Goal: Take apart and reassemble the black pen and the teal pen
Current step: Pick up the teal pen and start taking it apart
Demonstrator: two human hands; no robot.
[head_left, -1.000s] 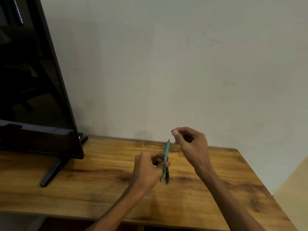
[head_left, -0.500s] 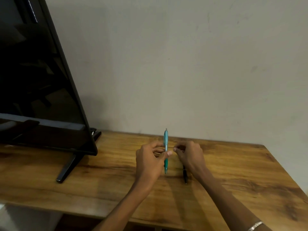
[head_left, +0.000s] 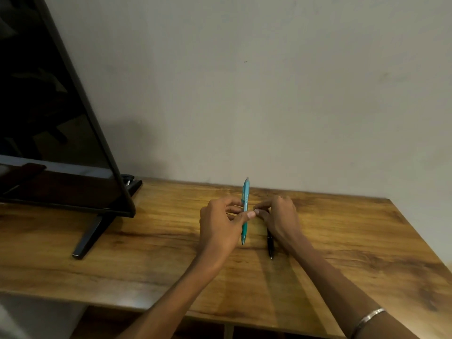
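My left hand (head_left: 217,223) grips the teal pen (head_left: 245,192) round its middle and holds it nearly upright above the wooden table (head_left: 146,260), its clicker end pointing up and away. My right hand (head_left: 281,216) is just right of the pen. Its fingers are curled, and the pinched thumb and forefinger tips meet my left thumb beside the barrel. I cannot see anything between those fingertips. The black pen (head_left: 270,245) lies on the table under my right hand, with only its near end showing.
A large black television (head_left: 49,143) stands at the left on the table, its foot (head_left: 88,238) reaching toward the front. A plain wall rises right behind the table. The table's right edge and front edge are in view.
My right hand came down from a raised pinch to the teal pen's side, over the black pen. My left hand tilted the teal pen more upright. The view shifted left.
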